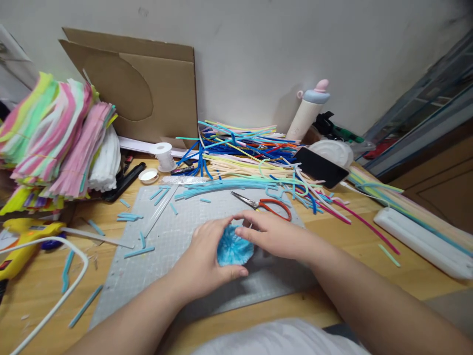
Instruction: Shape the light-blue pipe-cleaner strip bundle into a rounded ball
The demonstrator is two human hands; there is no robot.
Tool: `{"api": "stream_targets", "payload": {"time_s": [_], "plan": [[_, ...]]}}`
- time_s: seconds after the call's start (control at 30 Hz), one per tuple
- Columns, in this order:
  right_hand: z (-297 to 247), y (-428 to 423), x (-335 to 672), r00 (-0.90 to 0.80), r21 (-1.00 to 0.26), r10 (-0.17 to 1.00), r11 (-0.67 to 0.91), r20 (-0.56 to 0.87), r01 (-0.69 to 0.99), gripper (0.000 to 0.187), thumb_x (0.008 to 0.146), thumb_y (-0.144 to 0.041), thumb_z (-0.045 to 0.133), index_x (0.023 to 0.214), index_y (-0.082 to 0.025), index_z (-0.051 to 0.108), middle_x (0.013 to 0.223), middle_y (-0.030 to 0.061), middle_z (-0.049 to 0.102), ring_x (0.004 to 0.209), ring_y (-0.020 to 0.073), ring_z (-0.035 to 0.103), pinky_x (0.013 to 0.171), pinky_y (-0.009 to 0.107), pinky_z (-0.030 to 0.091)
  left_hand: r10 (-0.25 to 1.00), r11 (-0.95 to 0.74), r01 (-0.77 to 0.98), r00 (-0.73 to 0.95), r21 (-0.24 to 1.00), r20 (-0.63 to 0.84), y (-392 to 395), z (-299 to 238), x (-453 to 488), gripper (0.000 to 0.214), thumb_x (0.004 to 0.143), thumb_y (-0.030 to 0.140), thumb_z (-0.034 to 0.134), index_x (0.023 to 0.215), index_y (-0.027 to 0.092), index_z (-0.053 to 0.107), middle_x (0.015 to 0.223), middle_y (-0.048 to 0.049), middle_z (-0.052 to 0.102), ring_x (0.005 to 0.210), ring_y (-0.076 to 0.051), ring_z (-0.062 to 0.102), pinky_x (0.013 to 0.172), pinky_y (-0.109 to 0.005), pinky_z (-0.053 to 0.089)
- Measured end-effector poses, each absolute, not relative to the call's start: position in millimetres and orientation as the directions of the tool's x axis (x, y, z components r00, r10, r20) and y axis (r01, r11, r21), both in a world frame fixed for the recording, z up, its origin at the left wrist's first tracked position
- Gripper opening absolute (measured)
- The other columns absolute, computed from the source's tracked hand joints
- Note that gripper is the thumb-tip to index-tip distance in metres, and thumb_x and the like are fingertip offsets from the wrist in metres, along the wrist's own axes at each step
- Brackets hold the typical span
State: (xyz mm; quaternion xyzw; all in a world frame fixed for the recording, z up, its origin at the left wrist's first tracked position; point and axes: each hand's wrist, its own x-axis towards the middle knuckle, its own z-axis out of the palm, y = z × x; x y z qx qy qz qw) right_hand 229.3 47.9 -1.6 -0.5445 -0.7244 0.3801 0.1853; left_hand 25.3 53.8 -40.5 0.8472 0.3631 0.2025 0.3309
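Note:
A fluffy blue pipe-cleaner ball rests over the grey cutting mat, held between both hands. My left hand cups it from the left and below, thumb under it and fingers curled over the top. My right hand grips its right side, fingers bent round the fuzz. Red-handled scissors lie just behind my right hand. Short blue pipe-cleaner offcuts are scattered on the mat's left part.
A heap of coloured pipe cleaners lies at the back, with a black phone, a bottle, a thread spool and cardboard. Bundles of fuzzy stems and a yellow glue gun sit left; a white tray right.

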Motion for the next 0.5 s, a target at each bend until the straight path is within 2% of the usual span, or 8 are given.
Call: {"api": "stream_targets", "payload": {"time_s": [0.1,0.2,0.27,0.33,0.43,0.5], "plan": [[-6,48,239,-0.251,-0.781,0.951,0.016,-0.181,0.624,0.033,0.091,-0.042,0.044,0.104,-0.017,0.062,0.078,0.0029,0.065,0.064,0.0134,0.059,0.056,0.023,0.041,0.771,-0.475,0.5,0.634,0.724,0.067,53,-40,25,0.092,0.066,0.059,0.07,0.142,0.023,0.033,0.141,-0.0158,0.044,0.129,-0.035,0.038,0.106,-0.052,0.029],[-16,48,234,-0.191,-0.778,0.953,-0.068,-0.236,0.625,0.026,0.085,-0.037,0.054,0.102,-0.018,0.06,0.061,-0.0033,0.056,0.053,0.0113,0.051,0.048,0.021,0.033,0.787,-0.441,0.502,0.615,0.744,0.052,50,-41,25,0.093,0.064,0.058,0.072,0.141,0.023,0.035,0.14,-0.0155,0.045,0.129,-0.036,0.038,0.107,-0.053,0.027],[-20,48,227,-0.212,-0.774,0.954,-0.031,-0.211,0.632,0.015,0.083,-0.03,0.055,0.089,-0.018,0.062,0.06,-0.0037,0.054,0.053,0.0106,0.048,0.049,0.021,0.032,0.796,-0.401,0.487,0.605,0.776,0.031,48,-40,24,0.094,0.062,0.056,0.075,0.141,0.024,0.036,0.14,-0.0151,0.045,0.129,-0.037,0.038,0.107,-0.054,0.025],[-21,46,220,-0.229,-0.771,0.96,0.025,-0.159,0.636,0.012,0.083,-0.023,0.052,0.075,-0.018,0.06,0.06,-0.0032,0.053,0.056,0.0105,0.047,0.051,0.021,0.033,0.824,-0.296,0.455,0.566,0.84,-0.017,46,-39,24,0.086,0.068,0.055,0.071,0.141,0.024,0.036,0.142,-0.0143,0.043,0.13,-0.035,0.036,0.109,-0.052,0.024],[-24,41,217,-0.221,-0.827,0.974,0.09,-0.042,0.555,0.011,0.085,-0.02,0.05,0.084,-0.019,0.061,0.068,-0.0021,0.06,0.062,0.0117,0.053,0.057,0.023,0.039,0.874,-0.033,0.295,0.471,0.955,-0.115,48,-35,23,0.064,0.084,0.054,0.053,0.139,0.024,0.038,0.14,-0.0137,0.044,0.13,-0.031,0.039,0.108,-0.048,0.029],[-28,36,218,-0.227,-0.862,0.97,0.186,0.085,0.471,0.017,0.085,-0.015,0.05,0.096,-0.021,0.061,0.084,0.0003,0.066,0.075,0.0132,0.059,0.068,0.024,0.044,0.869,0.126,0.127,0.464,0.984,-0.171,49,-31,23,0.063,0.084,0.057,0.05,0.136,0.023,0.04,0.136,-0.0134,0.048,0.129,-0.029,0.042,0.106,-0.045,0.033]]}}
